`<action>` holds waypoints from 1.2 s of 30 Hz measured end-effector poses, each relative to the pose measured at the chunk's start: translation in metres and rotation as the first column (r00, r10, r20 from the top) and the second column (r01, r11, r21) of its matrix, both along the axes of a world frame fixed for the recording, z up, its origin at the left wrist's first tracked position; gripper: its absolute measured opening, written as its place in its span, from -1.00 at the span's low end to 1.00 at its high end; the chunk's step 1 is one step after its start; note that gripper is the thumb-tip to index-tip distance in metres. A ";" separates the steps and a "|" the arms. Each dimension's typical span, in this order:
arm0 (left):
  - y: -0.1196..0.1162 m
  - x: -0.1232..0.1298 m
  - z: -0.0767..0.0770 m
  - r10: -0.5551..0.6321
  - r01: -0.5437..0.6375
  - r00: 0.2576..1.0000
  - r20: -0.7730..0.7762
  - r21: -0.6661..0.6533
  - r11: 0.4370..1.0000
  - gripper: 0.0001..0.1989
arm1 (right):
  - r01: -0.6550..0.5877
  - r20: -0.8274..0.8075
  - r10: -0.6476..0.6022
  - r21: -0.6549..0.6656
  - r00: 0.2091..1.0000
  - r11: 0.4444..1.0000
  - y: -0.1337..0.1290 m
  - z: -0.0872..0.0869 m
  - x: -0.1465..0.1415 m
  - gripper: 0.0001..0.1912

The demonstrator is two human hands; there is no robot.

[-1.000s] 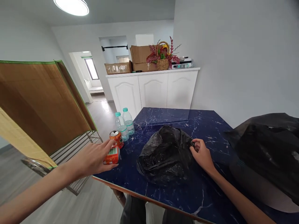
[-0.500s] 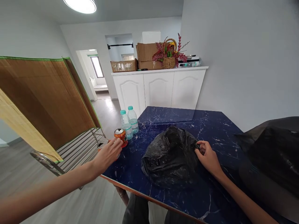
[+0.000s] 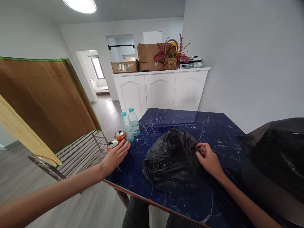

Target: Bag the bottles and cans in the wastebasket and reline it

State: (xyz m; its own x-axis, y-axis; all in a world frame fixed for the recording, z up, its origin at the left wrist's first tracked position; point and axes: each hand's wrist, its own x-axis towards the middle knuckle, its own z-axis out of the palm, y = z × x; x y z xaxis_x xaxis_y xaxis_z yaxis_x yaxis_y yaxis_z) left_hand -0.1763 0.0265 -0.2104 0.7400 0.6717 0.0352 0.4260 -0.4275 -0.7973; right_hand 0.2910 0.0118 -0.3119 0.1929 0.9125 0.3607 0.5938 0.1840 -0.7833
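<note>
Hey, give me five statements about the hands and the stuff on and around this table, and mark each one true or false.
1. The right hand grips the edge of the crumpled black bag. True.
2. The left hand is inside that bag. False: the left hand is at the orange cans.
3. Both clear bottles lie on their sides. False: the clear bottles stand upright.
4. A flower basket sits on the white cabinet. True.
5. The tabletop is plain white. False: the tabletop is dark blue with pale veins.
</note>
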 end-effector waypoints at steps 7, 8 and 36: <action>-0.022 0.006 0.012 -0.015 0.040 0.976 0.216 -0.113 0.993 -0.34 | 0.000 0.005 0.000 0.027 1.000 1.000 0.001 0.000 -0.001 -0.71; -0.026 0.010 0.014 -0.018 0.058 0.967 0.254 -0.152 0.987 -0.34 | 0.005 0.004 -0.005 0.036 1.000 0.999 0.002 0.000 -0.001 -0.71; -0.042 0.091 0.095 0.409 0.290 -0.012 0.913 -0.388 0.875 -0.58 | 0.221 0.108 -0.253 0.243 0.961 0.945 -0.150 0.114 -0.008 -0.70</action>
State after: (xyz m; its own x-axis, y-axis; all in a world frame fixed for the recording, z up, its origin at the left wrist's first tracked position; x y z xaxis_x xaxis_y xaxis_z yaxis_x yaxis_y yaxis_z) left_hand -0.0857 -0.0156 -0.1154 0.1517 0.8992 0.4103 0.6341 -0.4070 0.6575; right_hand 0.2835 -0.1378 -0.1974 0.3284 0.7375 0.5902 0.7395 0.1880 -0.6464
